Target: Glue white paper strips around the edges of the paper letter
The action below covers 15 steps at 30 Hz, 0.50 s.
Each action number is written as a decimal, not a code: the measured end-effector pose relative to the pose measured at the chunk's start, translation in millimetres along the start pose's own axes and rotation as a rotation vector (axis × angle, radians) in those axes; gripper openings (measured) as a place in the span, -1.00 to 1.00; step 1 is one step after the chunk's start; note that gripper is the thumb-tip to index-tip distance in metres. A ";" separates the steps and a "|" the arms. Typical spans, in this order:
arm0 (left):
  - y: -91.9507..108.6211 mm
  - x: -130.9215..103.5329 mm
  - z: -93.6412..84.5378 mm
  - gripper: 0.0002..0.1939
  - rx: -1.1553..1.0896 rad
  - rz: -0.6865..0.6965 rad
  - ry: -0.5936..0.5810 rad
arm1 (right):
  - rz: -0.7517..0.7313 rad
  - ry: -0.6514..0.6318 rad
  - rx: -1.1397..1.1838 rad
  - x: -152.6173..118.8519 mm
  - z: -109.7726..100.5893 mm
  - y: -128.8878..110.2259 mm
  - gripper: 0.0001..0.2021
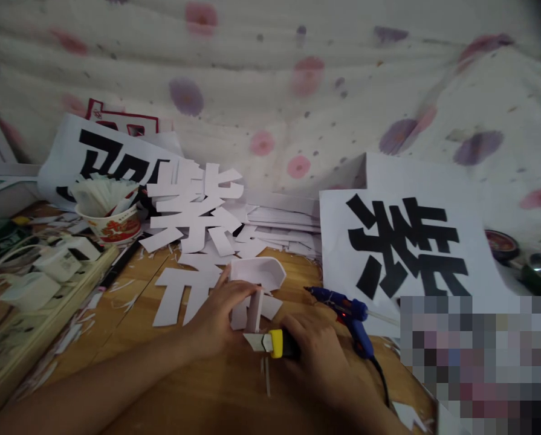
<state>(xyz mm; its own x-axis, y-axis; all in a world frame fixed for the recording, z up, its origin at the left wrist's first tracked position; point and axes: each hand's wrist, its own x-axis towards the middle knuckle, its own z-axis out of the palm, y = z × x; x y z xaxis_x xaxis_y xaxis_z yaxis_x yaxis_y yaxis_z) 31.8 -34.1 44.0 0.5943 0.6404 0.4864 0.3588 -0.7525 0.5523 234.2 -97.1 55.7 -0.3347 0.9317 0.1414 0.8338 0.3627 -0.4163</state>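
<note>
My right hand (318,353) is wrapped round a yellow and black utility knife (277,344), its wide blade pointing left. My left hand (213,317) grips a white foam board piece (254,311) between thumb and fingers, upright on the wooden table. The blade lies at the near lower end of that piece; whether it cuts into it I cannot tell. Just behind the left fingers is a white piece with raised edges (265,272), and it may be joined to the held one. Thin white offcuts (267,376) lie below the blade.
A blue glue gun (343,305) with a red light lies right of my hands, its cord trailing forward. Cut white characters (193,211) and printed sheets (397,241) stand behind. At left are a power strip (48,314) with plugs and a paper cup (111,223) of glue sticks.
</note>
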 end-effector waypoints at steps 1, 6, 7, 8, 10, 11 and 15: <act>0.0 0.5 -0.4 -0.32 -0.004 -0.011 0.003 | -0.003 0.007 -0.016 0.0 0.1 1.5 -0.80; 0.9 1.4 -0.6 -0.29 -0.001 -0.013 0.004 | -0.014 0.024 -0.061 1.1 -1.2 1.5 -0.84; 0.5 1.2 -0.1 -0.30 0.002 -0.012 0.001 | -0.016 0.023 -0.069 1.6 -1.5 0.7 -0.84; -0.3 0.8 0.4 -0.31 0.005 -0.014 -0.001 | -0.019 0.023 -0.080 2.1 -1.7 0.0 -0.84; -2.3 -0.2 1.5 -0.34 0.008 -0.016 -0.004 | -0.023 0.029 -0.096 2.8 -1.7 -1.1 -0.84; -3.3 -0.7 1.9 -0.36 0.009 -0.014 -0.005 | -0.020 0.032 -0.102 2.9 -1.5 -1.4 -0.85; -5.5 -1.9 2.6 -0.41 0.022 -0.004 -0.009 | -0.008 0.028 -0.116 2.8 -0.6 -2.0 -0.86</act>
<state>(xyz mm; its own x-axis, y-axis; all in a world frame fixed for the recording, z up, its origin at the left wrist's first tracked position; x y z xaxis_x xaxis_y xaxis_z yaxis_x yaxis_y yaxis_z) 30.6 -31.6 38.3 0.5992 0.6419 0.4785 0.3765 -0.7534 0.5392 231.9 -95.2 57.5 -0.3305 0.9283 0.1702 0.8768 0.3687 -0.3086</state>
